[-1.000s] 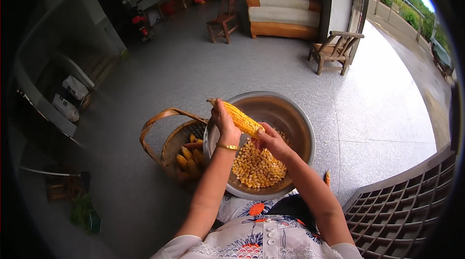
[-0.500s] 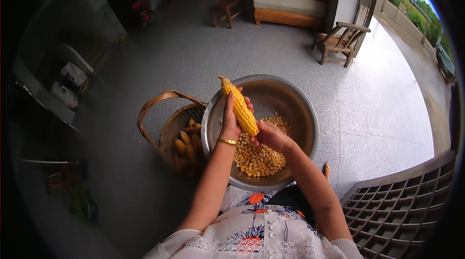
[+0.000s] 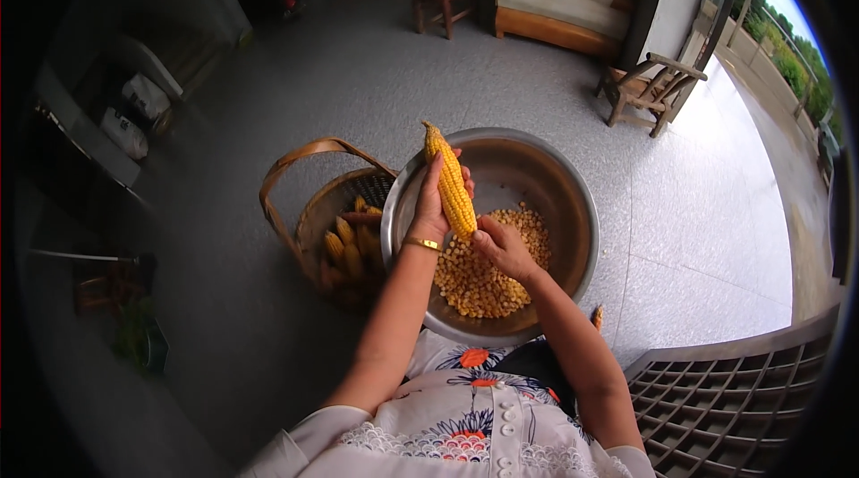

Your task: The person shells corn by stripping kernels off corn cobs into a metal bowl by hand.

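A yellow ear of corn (image 3: 453, 187) is tilted over a wide metal basin (image 3: 583, 210). My left hand (image 3: 431, 212) is wrapped around its middle from the left and beneath, with a gold band at the wrist. At the ear's lower end, my right hand (image 3: 506, 250) is closed, its thumb against the kernels there; its other fingertips are partly hidden. Loose yellow kernels (image 3: 479, 286) are heaped in the near part of the basin, below both hands.
Left of the basin, against its rim, stands a woven basket (image 3: 309, 226) with a tall handle, holding several corn ears (image 3: 344, 241). A small corn piece (image 3: 598, 317) lies on the floor at right. A slatted rack (image 3: 743, 380) is at the lower right; a wooden chair (image 3: 646, 93) stands farther off.
The ear of corn has turned a little more upright. My right thumb has come up onto its lower end. The whole view has shifted slightly.
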Demonstrator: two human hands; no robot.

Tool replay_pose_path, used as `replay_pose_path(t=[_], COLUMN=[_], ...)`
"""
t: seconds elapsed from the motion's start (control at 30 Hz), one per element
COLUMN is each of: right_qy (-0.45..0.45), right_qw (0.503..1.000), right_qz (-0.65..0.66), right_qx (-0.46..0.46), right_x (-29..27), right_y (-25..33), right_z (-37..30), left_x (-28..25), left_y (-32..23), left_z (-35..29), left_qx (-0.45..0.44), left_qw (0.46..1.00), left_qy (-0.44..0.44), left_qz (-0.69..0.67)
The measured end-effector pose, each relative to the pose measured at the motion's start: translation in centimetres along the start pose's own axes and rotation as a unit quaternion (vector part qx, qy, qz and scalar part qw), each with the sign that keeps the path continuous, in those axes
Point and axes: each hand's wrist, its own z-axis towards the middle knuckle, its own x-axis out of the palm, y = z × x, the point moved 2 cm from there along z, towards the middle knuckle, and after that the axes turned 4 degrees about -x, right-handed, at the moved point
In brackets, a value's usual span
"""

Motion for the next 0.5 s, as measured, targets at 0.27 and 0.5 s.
replay_pose_path(t=[0.27,0.5], right_qy=[-0.014,-0.06], right_qw=[0.986,0.994], right_qz=[-0.15,-0.068], right_qx=[-0.072,-0.062], right_x=[0.4,0.66], right_y=[0.56,0.71], right_z=[-0.3,-0.32], left_x=[-0.32,0.02], left_y=[0.1,0.0], left_z=[0.05,-0.27], left_qx=[-0.01,-0.031], left_qw=[0.999,0.997], left_qy=[0.017,0.067], left_qz=[0.026,-0.039])
